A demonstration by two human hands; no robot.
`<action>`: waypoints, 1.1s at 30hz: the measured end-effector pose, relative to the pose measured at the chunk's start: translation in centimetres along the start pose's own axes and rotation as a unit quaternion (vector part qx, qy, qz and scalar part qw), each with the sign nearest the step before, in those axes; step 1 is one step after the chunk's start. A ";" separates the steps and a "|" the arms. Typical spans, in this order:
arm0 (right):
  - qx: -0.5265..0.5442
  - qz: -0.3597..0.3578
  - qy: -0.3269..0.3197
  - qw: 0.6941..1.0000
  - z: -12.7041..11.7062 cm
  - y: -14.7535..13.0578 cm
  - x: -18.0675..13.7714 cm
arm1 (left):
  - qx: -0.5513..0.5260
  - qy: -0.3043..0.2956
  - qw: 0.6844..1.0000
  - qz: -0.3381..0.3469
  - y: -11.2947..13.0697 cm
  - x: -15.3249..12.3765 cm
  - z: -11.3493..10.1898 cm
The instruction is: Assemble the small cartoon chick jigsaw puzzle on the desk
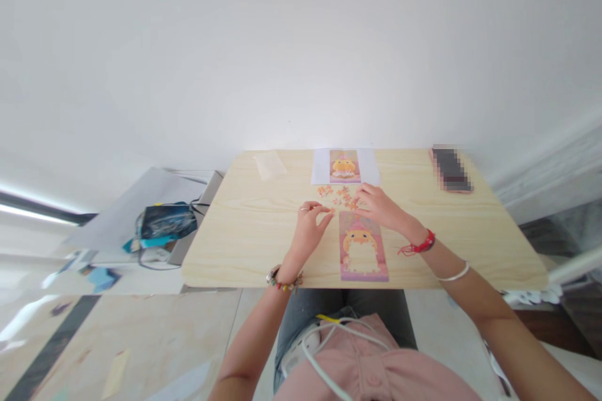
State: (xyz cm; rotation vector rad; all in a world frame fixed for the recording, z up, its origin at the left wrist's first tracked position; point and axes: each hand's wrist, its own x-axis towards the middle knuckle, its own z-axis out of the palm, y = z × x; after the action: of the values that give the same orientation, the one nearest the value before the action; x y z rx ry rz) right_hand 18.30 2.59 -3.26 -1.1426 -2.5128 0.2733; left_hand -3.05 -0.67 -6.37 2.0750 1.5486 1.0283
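A partly filled jigsaw puzzle (345, 235) lies near the table's front edge. Its upper part and borders show a yellow character with a pink hat, around a pale gap in the lower middle. Loose orange puzzle pieces (324, 190) are scattered just beyond it. My left hand (312, 219) is at the puzzle's upper left, thumb and forefinger pinching a small orange piece (333, 210). My right hand (379, 205) reaches over the upper right corner, with its curled fingertips down at the loose pieces. What lies between those fingertips is too small to make out.
Behind the pieces lies a white sheet (321, 166) with a printed picture of the character. A clear plastic bag (269, 165) rests at the back left of the wooden table (254, 225). A blurred phone (451, 169) sits back right. White cables (324, 351) cross my lap.
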 end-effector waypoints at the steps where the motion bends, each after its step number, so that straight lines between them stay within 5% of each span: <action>1: -0.015 -0.012 0.007 1.000 -0.2 -0.8 -0.1 | -0.037 -0.016 0.999 -0.004 0.5 0.0 0.1; 11: -0.072 -0.031 0.021 0.997 -1.8 -4.6 -1.1 | -0.229 -0.127 0.960 -0.100 2.7 0.3 0.4; 21: -0.004 -0.095 -0.039 0.995 -2.9 -3.2 -1.2 | -0.116 -0.234 0.964 0.047 2.9 1.4 -0.8; 26: 0.025 -0.063 -0.024 0.997 -1.8 -3.4 -2.6 | -0.058 -0.201 0.976 0.064 3.2 0.7 -0.4; 33: 0.093 0.017 0.022 0.995 1.8 -3.8 -5.8 | 0.036 -0.121 0.990 0.070 2.7 -3.8 0.8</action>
State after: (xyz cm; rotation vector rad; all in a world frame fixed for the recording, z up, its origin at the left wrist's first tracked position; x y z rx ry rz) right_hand 18.45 -4.27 -5.15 -1.1051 -2.3736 0.4753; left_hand -1.16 -5.04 -6.39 2.2875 1.3544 0.7418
